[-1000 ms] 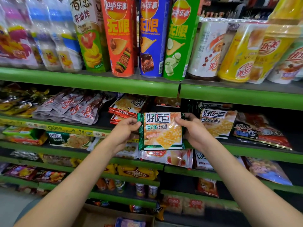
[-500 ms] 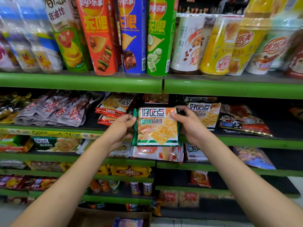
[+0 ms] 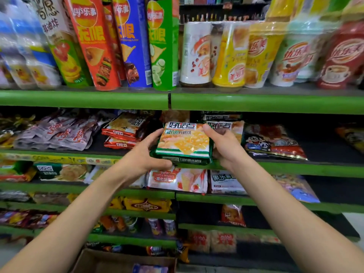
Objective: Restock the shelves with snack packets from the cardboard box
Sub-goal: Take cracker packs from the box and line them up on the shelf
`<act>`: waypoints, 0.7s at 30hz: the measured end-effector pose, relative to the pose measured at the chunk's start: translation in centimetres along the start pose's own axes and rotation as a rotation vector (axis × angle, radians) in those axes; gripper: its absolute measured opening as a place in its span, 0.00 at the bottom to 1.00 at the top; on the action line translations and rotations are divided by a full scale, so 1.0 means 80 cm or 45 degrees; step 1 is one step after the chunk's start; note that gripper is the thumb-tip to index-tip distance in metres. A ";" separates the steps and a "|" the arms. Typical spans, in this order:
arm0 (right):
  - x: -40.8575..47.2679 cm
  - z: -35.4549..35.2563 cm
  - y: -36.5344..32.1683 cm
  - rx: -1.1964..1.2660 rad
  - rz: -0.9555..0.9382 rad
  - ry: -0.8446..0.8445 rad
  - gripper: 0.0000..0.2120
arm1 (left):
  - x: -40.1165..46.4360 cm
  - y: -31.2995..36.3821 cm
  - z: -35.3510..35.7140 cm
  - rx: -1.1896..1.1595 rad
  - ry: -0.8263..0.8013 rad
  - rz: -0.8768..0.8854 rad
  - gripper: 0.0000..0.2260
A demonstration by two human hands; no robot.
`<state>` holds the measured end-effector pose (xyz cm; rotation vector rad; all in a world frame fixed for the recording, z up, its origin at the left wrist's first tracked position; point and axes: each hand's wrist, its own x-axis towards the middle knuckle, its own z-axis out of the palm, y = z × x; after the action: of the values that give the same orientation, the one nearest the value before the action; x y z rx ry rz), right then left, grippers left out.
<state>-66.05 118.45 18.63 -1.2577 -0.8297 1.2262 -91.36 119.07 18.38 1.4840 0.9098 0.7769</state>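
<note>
A green-edged biscuit packet (image 3: pixel 184 143) with yellow crackers printed on it tilts back over the front lip of the second green shelf (image 3: pixel 295 168). My left hand (image 3: pixel 143 156) grips its left edge with the thumb under the bottom corner. My right hand (image 3: pixel 222 146) grips its right edge. A matching packet (image 3: pixel 228 126) lies on the shelf just behind my right hand. The open cardboard box (image 3: pixel 118 262) sits on the floor at the bottom of the view, a blue packet (image 3: pixel 149 268) showing inside.
Red-edged packets (image 3: pixel 122 129) are stacked left of the held packet, a cartoon-face bag (image 3: pixel 271 142) to its right. Tall crisp tubes (image 3: pixel 130 42) and drink cups (image 3: pixel 228 54) fill the top shelf. Lower shelves hold wafer packs (image 3: pixel 177 179) and other snacks.
Both hands have carried the packet up and forward to the second shelf and tipped its top backward, so it now leans flatter over the shelf lip.
</note>
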 end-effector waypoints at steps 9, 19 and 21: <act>-0.066 -0.062 0.029 -0.323 -0.308 -0.355 0.42 | -0.012 -0.016 0.067 -0.202 0.294 0.201 0.28; -0.071 -0.102 0.001 -0.858 -0.699 -0.074 0.37 | 0.013 0.017 0.118 -0.052 0.322 0.364 0.27; -0.062 -0.104 -0.010 -0.851 -0.716 -0.057 0.35 | 0.032 0.024 0.116 -0.029 0.318 0.362 0.26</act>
<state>-58.99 111.81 18.71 -1.3696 -1.5810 0.5281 -81.83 116.85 19.22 1.5379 0.8792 1.1983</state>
